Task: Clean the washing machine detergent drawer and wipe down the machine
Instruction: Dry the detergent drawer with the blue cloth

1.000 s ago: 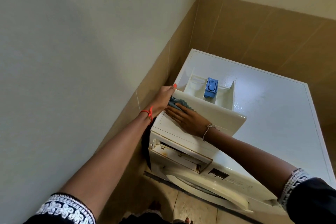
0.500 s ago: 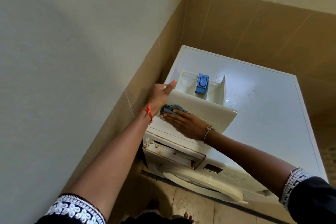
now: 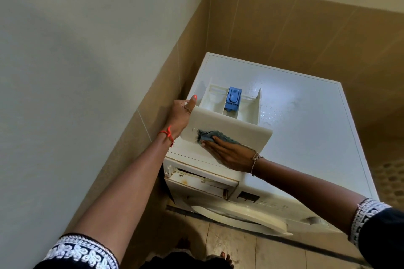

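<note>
While the right hand (image 3: 229, 155) lies flat with fingers straight, it presses a blue-grey cloth (image 3: 215, 135) onto the front panel (image 3: 240, 125) of the detergent drawer (image 3: 259, 102). Left hand (image 3: 179, 116) grips the panel's left end, thumb up along the edge.

Drawer is out of its housing and sits on top of the washing machine (image 3: 306, 137), toward the left front corner.

Step in hand, by my reading: wiping the panel face. To do it well, hold firm with the left and make long overlapping passes into the recessed handle line. The drawer could skid on the wet top if the hold slackens.

Compartments look pale, with no powder that I can make out. The middle one holds a blue siphon cap (image 3: 233, 98). Water droplets (image 3: 267, 116) bead just right of the drawer. Below, the open drawer slot (image 3: 203, 181) shows rusty-brown staining, likely not yet wiped.
</note>
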